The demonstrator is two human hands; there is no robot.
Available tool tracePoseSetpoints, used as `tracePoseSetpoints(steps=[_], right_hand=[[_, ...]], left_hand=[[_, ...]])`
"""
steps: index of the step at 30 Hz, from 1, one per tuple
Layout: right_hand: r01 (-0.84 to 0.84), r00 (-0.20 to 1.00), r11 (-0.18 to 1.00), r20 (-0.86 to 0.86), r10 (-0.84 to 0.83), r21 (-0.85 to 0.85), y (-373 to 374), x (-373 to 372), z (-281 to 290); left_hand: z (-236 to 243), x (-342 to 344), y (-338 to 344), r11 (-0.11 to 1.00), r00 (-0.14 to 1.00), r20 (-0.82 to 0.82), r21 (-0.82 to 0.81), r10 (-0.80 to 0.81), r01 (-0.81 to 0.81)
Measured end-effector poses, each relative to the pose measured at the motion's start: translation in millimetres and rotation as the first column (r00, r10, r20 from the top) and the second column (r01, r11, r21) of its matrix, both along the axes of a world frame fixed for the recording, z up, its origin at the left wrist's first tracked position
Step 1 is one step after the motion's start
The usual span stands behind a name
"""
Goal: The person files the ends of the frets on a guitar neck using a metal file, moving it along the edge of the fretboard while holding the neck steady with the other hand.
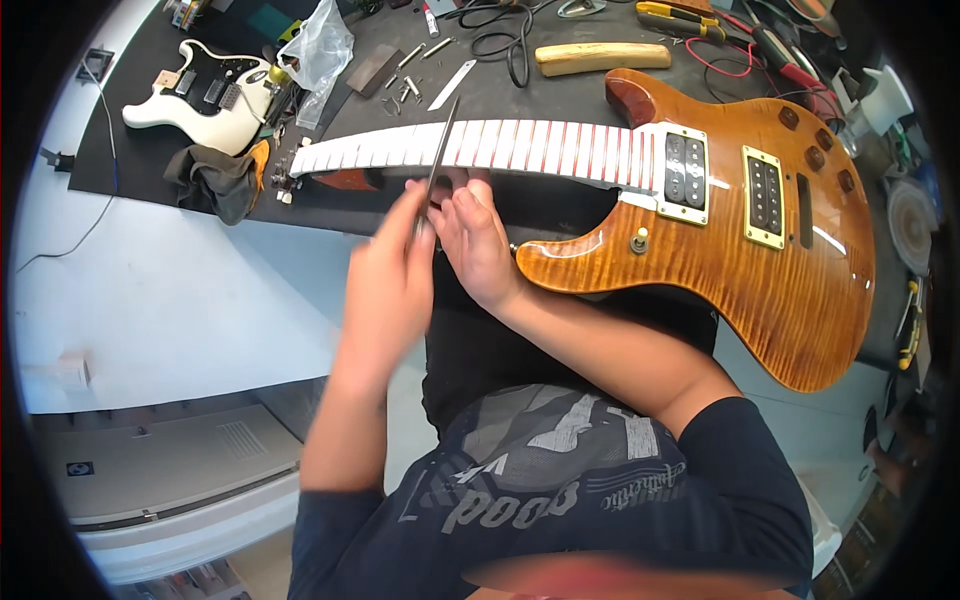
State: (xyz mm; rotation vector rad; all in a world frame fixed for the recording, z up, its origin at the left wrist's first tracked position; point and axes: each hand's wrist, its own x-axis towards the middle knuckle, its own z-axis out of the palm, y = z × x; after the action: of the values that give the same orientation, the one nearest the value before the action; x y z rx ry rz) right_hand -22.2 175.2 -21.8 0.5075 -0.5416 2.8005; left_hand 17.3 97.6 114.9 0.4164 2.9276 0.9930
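Guitar (pixel 725 275), glossy amber, lies face up along the near side of a dark bench (pixel 490 97), its body to your right and its neck (pixel 490 145) reaching left. White strips cover the fretboard between the frets; reddish lines show toward the body end.

Your left hand (pixel 388 260), slightly blurred, grips a thin dark tool (pixel 440 155) at its near end, fingers closed round it. The tool slants across the neck, its tip past the far edge. Your right hand (pixel 475 240) sits just beside it at the neck's near edge, fingers bent; cannot tell whether they hold anything or touch the wood.

Beyond the neck: a metal strip (pixel 453 85) and a pale wooden block (pixel 602 58). Far left: a white guitar body (pixel 205 130), with a crumpled dark cloth (pixel 215 185) nearer you and a clear plastic bag (pixel 322 50) to its right.
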Motion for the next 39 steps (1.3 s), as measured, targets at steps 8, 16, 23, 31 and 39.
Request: tracePoseSetpoints(steps=[8, 16, 23, 31, 39], right_hand=[[-0.022, 0.999, 0.995, 0.027, 0.02, 0.096, -3, 1, 2], [0.043, 0.999, 0.999, 0.001, -0.043, 0.011, -7, -3, 1], [-0.058, 0.998, 0.995, 0.017, 0.059, -0.077, -6, 4, 15], [-0.016, 1.0, 0.999, 0.015, 0.016, 0.03, -9, -1, 7], [-0.082, 0.997, 0.994, -0.001, 0.082, -0.07, -3, 2, 8]], left_hand=[[-1, -5, -2, 0.997, 0.984, -0.163, -0.042, -0.066, 0.06], [-22, 53, -48, 0.998, 1.0, -0.022, 0.066, 0.004, -0.003], [0, -43, 2, 0.996, 0.98, -0.174, -0.019, -0.092, 0.09], [-15, 68, -49, 1.0, 0.999, -0.016, -0.014, 0.028, -0.028], [2, -24, 3, 0.997, 0.998, 0.054, 0.071, 0.022, -0.026]])
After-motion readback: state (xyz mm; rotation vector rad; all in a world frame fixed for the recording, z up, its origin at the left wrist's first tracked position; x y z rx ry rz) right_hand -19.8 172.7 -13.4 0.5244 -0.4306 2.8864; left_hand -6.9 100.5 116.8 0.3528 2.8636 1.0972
